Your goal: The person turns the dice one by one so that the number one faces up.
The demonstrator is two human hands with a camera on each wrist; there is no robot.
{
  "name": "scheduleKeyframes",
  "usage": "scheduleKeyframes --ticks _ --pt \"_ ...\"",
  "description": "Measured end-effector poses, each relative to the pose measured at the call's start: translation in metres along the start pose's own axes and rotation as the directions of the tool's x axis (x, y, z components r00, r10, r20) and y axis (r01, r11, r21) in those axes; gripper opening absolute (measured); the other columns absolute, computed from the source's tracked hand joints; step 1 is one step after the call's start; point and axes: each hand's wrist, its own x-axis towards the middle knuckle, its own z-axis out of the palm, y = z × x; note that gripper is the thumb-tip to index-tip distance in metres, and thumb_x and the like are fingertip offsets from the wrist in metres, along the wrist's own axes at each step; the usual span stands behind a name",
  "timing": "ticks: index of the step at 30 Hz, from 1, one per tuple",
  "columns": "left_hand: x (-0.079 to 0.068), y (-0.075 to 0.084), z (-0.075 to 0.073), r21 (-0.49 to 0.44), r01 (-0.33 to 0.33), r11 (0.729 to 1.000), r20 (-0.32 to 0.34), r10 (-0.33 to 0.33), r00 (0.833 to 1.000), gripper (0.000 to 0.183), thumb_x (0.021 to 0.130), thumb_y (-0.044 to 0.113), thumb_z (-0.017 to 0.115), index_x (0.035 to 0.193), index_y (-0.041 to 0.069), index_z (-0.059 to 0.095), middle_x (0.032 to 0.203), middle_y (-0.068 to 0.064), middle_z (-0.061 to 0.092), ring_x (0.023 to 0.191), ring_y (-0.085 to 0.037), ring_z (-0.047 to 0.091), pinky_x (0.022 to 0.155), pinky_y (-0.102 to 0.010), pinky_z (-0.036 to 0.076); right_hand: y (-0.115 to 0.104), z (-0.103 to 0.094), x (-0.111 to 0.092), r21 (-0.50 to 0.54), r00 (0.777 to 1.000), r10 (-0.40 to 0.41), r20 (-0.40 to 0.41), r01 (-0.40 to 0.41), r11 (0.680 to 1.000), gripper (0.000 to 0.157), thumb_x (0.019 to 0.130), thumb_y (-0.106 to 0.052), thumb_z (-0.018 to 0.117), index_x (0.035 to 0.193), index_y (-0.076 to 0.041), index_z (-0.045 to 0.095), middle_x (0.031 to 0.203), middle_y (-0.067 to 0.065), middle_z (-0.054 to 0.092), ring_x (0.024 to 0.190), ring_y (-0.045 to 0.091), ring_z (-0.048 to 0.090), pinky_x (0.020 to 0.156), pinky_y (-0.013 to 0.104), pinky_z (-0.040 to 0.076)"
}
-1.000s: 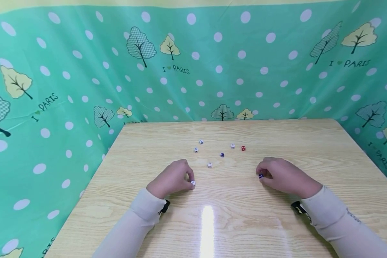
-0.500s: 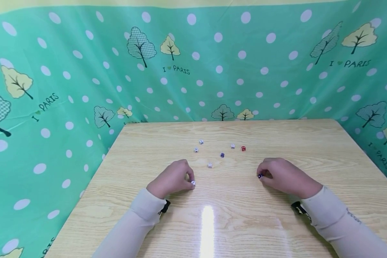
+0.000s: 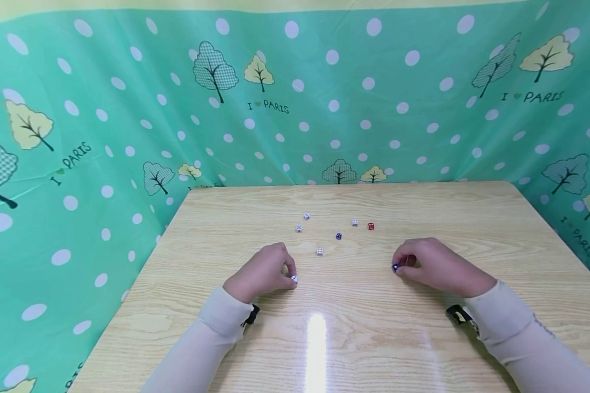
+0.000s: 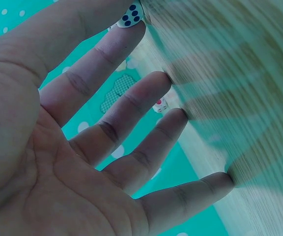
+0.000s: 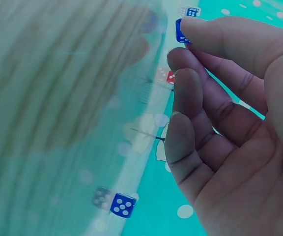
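Observation:
My left hand [image 3: 265,271] rests near the middle of the table and pinches a white die [image 3: 294,279] between thumb and index finger. Dark pips show on that die in the left wrist view, and the other fingertips touch the tabletop. To the right, my right hand [image 3: 437,267] pinches a blue die [image 3: 395,267] with white pips at its fingertips. The right wrist view also has a second blue die [image 5: 123,204] on the table beside that hand; the head view does not show it.
Between and beyond the hands lie a white die [image 3: 320,251], a blue die [image 3: 338,236], a red die [image 3: 371,226] and more white dice [image 3: 299,228]. The wooden table [image 3: 236,213] ends at a green patterned curtain [image 3: 324,98].
The blue die in my right fingers has turned and shifted slightly left. My right wrist has moved a little to the right. The left hand and the loose dice stay put.

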Motion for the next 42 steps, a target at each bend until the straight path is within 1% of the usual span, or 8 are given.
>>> scheduleKeyframes --ticks 15,21,27,33,42 --pt "0.001 0.0 0.001 0.008 0.009 1.0 0.005 -0.009 1.0 0.018 0.079 0.018 0.09 0.071 0.024 0.075 0.089 0.001 0.06 0.076 -0.016 0.05 0.072 -0.033 0.044 0.006 0.002 0.0 0.01 1.0 0.022 0.007 -0.022 1.0 0.014 0.088 -0.013 0.081 0.094 -0.024 0.074 0.087 -0.012 0.067 0.078 0.009 0.058 0.068 0.025 0.051" --pt "0.001 0.0 0.002 0.004 0.011 1.0 0.008 -0.011 1.0 0.018 0.079 0.018 0.089 0.071 0.024 0.075 0.09 0.001 0.06 0.077 -0.016 0.05 0.072 -0.033 0.044 0.005 0.003 0.0 -0.01 1.0 0.018 0.004 -0.018 1.0 0.015 0.087 -0.012 0.082 0.093 -0.024 0.074 0.086 -0.012 0.066 0.077 0.007 0.057 0.068 0.024 0.051" --pt "0.001 0.001 0.002 0.004 0.016 1.0 0.008 -0.016 1.0 0.018 0.08 0.018 0.089 0.071 0.024 0.075 0.091 0.001 0.059 0.077 -0.016 0.05 0.071 -0.033 0.043 0.005 0.002 -0.001 -0.037 1.0 -0.006 -0.005 0.006 0.999 0.015 0.087 -0.011 0.081 0.092 -0.023 0.074 0.086 -0.013 0.066 0.076 0.005 0.057 0.068 0.024 0.051" --pt "0.001 0.002 0.003 0.003 0.025 1.0 0.017 -0.025 1.0 0.019 0.08 0.019 0.089 0.07 0.025 0.074 0.092 0.001 0.059 0.078 -0.016 0.049 0.071 -0.032 0.043 0.011 -0.006 -0.005 -0.067 0.999 0.016 -0.045 -0.019 0.998 0.015 0.087 -0.011 0.08 0.092 -0.024 0.075 0.088 -0.013 0.067 0.08 0.006 0.06 0.072 0.027 0.054" --pt "0.0 0.0 0.002 0.008 0.031 0.999 0.02 -0.031 0.999 0.018 0.08 0.02 0.09 0.071 0.024 0.075 0.091 0.001 0.06 0.077 -0.016 0.05 0.071 -0.032 0.044 0.024 -0.024 -0.013 -0.128 0.996 0.037 -0.081 -0.047 0.991 0.011 0.087 -0.014 0.081 0.094 -0.022 0.076 0.092 -0.011 0.069 0.085 0.009 0.062 0.076 0.036 0.055"
